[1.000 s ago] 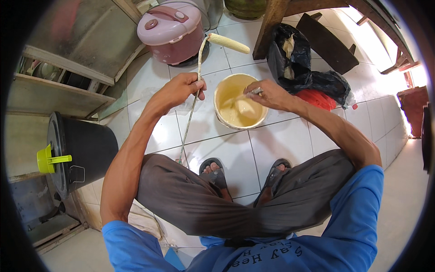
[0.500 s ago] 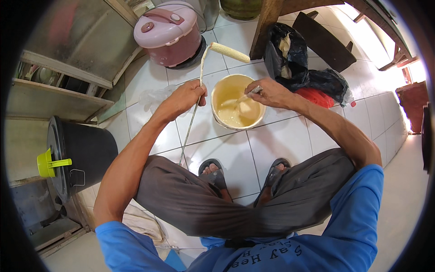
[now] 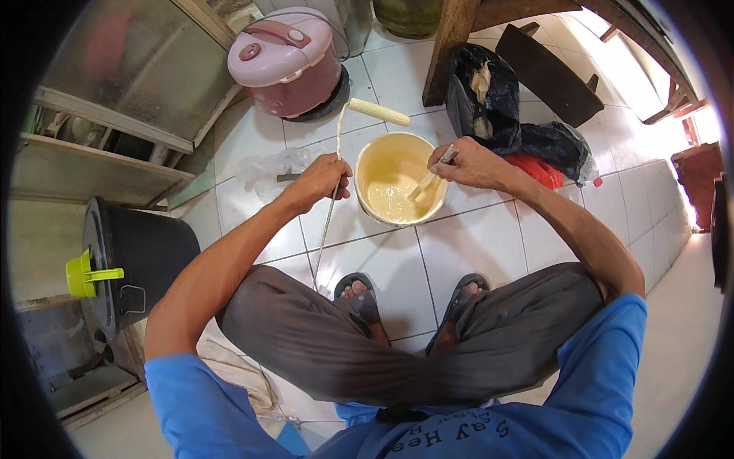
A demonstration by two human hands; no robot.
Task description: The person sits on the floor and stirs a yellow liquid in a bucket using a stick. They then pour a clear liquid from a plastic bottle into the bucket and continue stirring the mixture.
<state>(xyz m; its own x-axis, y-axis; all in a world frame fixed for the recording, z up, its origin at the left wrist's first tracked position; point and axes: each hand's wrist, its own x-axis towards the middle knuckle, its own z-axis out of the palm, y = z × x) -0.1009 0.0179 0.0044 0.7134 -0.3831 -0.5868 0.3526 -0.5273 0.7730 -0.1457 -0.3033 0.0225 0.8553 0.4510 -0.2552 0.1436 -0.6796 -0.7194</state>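
My left hand (image 3: 324, 182) is closed round the thin metal rod of a paint roller (image 3: 378, 112). Its pale yellow sleeve hangs in the air just beyond the rim of a bucket (image 3: 363, 153), and the rod's lower end points down toward my left foot. Cream-yellow paint (image 3: 388, 200) lies in the bucket, which stands on the floor in front of me. Over the bucket's right rim, my right hand (image 3: 472, 164) grips a paint-smeared stick (image 3: 425, 182), whose lower end dips into the paint.
A pink rice cooker (image 3: 287, 65) stands beyond the bucket, left of centre. Black plastic bags (image 3: 489, 107) and a red bag (image 3: 535, 170) lie right of it, near a wooden leg (image 3: 451, 53). A lidded black bin (image 3: 149, 256) is at my left, with a lime dipper (image 3: 82, 275) on it. Clear plastic (image 3: 264, 170) lies by my left hand.
The roller has come down and slightly left, nearer the bucket's rim. The stick in my right hand has tilted and shifted right in the paint.
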